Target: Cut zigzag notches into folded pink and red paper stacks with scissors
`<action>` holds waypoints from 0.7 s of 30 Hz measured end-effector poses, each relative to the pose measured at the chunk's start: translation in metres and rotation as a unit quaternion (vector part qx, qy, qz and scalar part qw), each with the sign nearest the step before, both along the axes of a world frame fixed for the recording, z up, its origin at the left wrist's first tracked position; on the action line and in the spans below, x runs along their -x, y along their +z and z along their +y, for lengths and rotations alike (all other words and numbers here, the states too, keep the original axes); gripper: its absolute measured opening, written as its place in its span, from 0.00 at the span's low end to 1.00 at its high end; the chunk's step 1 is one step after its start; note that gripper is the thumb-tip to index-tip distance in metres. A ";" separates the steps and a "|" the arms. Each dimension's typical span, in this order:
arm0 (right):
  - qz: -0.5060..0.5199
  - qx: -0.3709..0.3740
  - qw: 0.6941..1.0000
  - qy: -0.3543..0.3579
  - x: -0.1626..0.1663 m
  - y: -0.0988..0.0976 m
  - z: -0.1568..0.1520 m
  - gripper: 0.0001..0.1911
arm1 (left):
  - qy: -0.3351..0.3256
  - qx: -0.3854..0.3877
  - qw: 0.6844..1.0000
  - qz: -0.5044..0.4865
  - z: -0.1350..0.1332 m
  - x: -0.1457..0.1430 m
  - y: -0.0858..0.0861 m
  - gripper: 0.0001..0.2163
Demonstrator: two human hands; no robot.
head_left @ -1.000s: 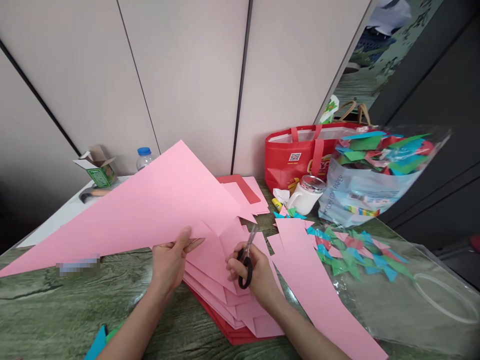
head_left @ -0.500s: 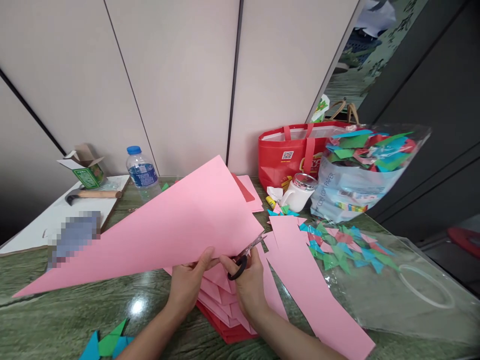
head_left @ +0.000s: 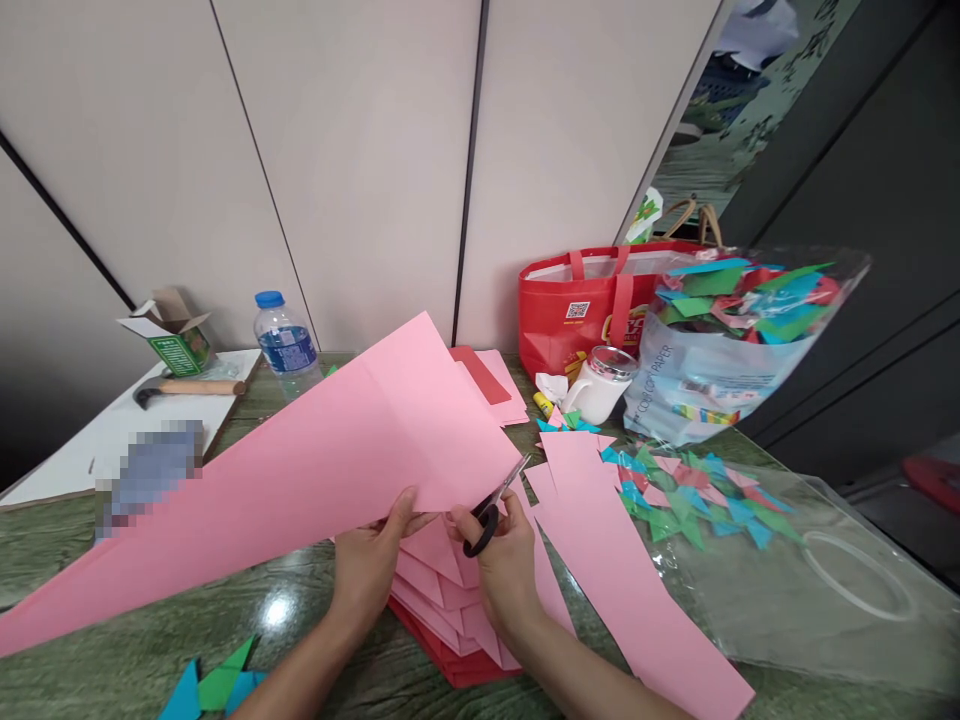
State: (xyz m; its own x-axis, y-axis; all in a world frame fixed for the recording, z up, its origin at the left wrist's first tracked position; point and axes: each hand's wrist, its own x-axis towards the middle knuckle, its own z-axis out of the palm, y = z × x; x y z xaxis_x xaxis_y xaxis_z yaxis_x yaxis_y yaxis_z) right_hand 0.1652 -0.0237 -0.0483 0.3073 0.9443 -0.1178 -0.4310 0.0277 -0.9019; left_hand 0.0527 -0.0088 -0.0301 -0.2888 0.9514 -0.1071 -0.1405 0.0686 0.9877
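Observation:
A large folded sheet of pink paper (head_left: pixel 360 430) stretches from the left edge to the middle, raised above the table. My left hand (head_left: pixel 371 560) pinches its lower edge between thumb and fingers. Black-handled scissors (head_left: pixel 484 525) are in my right hand (head_left: pixel 510 565), fingers closed round the handles. Their blades lie along the paper's lower right edge, with the tips near its right corner. Beneath both hands, a stack of folded pink and red papers (head_left: pixel 450 620) rests on the table. To the right lies a long pink strip (head_left: pixel 622 560).
Behind stand a water bottle (head_left: pixel 285 345), a white mug (head_left: pixel 600 385), a red bag (head_left: pixel 555 310) and a plastic bag of coloured paper pieces (head_left: pixel 720 350). A hammer (head_left: pixel 191 388) lies at left on a white board (head_left: pixel 52 470). Folded paper pieces (head_left: pixel 690 490) lie at right.
The pink sheet has shifted left, and its far tip now runs out of view. My left hand has moved slightly left with it; the scissors' blades look closer together.

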 end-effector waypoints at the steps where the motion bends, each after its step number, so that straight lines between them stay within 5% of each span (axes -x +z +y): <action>1: -0.002 -0.003 1.000 0.001 -0.001 0.000 0.000 0.19 | 0.004 -0.003 1.000 -0.005 0.000 0.000 0.000 0.13; 12: -0.014 -0.029 0.998 0.047 -0.012 0.001 0.002 0.21 | 0.033 -0.056 0.998 0.010 0.012 0.016 0.005 0.11; 16: -0.068 -0.038 0.976 0.203 -0.030 0.007 0.008 0.19 | 0.104 -0.114 0.987 -0.049 0.023 0.029 0.021 0.09; 21: -0.088 -0.051 0.921 0.377 -0.044 0.018 0.008 0.22 | 0.104 -0.169 0.973 -0.118 0.029 0.040 0.035 0.08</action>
